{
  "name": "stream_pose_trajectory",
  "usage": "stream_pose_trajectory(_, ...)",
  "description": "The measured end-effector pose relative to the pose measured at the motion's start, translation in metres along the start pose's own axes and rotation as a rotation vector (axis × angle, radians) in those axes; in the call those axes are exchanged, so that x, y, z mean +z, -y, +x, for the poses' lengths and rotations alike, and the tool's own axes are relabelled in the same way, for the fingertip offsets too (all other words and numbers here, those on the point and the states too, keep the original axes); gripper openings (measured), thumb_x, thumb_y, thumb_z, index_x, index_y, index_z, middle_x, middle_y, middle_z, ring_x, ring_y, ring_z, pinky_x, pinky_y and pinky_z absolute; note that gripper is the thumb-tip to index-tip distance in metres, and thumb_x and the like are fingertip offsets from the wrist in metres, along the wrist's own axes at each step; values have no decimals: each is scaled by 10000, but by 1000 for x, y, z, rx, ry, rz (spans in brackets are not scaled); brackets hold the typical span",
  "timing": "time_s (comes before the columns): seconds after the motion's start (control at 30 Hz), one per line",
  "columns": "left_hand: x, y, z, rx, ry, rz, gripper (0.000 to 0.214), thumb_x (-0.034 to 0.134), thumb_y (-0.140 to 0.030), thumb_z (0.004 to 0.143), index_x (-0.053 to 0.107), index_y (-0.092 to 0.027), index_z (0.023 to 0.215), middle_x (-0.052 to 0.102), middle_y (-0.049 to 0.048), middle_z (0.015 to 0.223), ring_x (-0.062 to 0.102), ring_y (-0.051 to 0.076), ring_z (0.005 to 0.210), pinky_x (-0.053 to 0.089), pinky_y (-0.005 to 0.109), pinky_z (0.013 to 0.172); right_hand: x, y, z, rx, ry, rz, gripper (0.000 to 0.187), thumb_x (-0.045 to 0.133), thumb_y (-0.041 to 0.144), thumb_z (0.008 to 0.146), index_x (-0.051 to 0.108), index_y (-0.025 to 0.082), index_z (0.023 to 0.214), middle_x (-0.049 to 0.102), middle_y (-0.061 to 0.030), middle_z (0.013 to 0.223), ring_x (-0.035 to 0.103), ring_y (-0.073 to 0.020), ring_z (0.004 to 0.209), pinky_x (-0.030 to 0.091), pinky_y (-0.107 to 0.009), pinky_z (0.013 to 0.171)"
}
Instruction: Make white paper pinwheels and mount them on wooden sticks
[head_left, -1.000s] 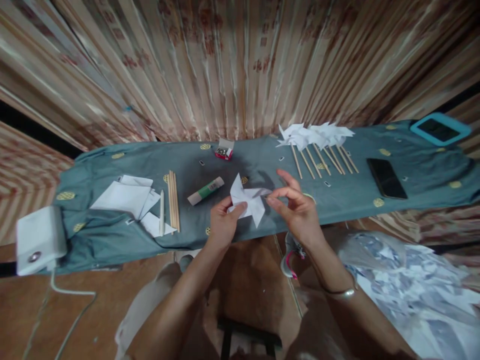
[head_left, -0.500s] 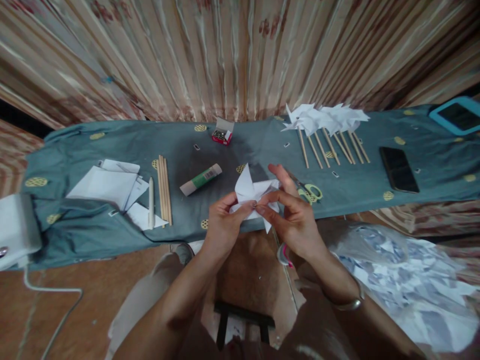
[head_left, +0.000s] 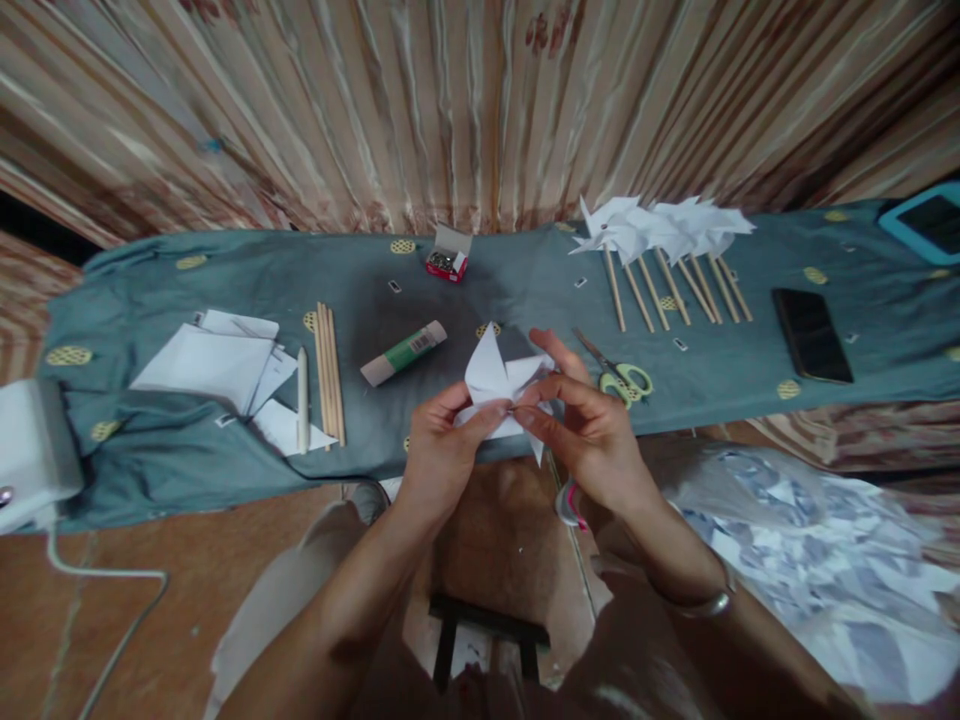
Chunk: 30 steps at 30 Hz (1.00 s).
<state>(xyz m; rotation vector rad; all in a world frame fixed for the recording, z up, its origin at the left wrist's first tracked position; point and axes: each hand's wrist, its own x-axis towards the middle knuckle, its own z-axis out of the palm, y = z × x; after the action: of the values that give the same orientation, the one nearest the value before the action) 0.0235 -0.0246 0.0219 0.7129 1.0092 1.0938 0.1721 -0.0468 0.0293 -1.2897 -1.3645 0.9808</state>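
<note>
A white paper pinwheel [head_left: 487, 368] with folded, pointed blades is held up between both hands, just over the front edge of the cloth-covered table. My left hand [head_left: 444, 440] is closed on its left side, thumb laid across the paper towards the middle. Thumb and forefinger of my right hand [head_left: 589, 425] pinch at the pinwheel's centre, while its other fingers are raised. A tiny dark or metallic spot shows between the fingertips, too small to name surely. Right of my right hand lie green-handled scissors [head_left: 624, 383].
Behind lie a glue stick [head_left: 403, 353] and an open red box of small metal tacks [head_left: 448, 262]. Wooden sticks [head_left: 328, 375], a white pen-like tool [head_left: 302, 400] and paper sheets [head_left: 202, 365] lie left. Finished pinwheels [head_left: 652, 228], a phone [head_left: 812, 335] and a bag of paper scraps [head_left: 817, 540] are right.
The view has shifted slightly, and the scissors show more fully beside my right hand. Both hands keep their hold on the pinwheel, which is tilted a little differently.
</note>
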Motion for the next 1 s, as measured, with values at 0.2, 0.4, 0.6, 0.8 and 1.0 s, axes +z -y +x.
stream_pose_trajectory(0.2,0,-1,-1,-4,3,-1,218,844,-245,607,784,-175,804,756,21,799,615,127,666,479,243,683,-1,-3,0,21,27,68,11,724,293,820,713,293,817,583,13,1388,417,-234,1414,279,-453,1190)
stream_pose_trajectory(0.4,0,-2,-2,1,-9,19,238,837,-251,609,786,-174,828,758,20,810,627,140,688,491,256,700,0,-3,1,53,27,84,22,731,308,810,718,291,807,613,1,1343,436,-240,1396,281,-455,1189)
stream_pose_trajectory(0.6,-1,-2,-2,-5,-8,23,225,841,-263,606,778,-167,800,728,10,726,610,137,648,477,251,661,1,-3,0,90,37,100,35,729,322,812,721,288,809,620,-8,1333,486,-248,1345,301,-462,1174)
stream_pose_trajectory(0.8,-2,-3,-2,25,-24,62,229,854,-271,593,779,-164,781,725,14,736,594,133,637,467,251,653,3,-3,0,120,32,147,72,742,344,791,712,281,774,657,-15,1274,455,-246,1377,283,-464,1183)
stream_pose_trajectory(1.0,-4,-4,0,58,-33,126,219,839,-273,601,787,-170,787,721,7,716,580,132,627,453,239,628,8,-4,2,201,35,234,136,758,393,765,714,265,749,585,-8,1392,454,-254,1378,346,-442,1138)
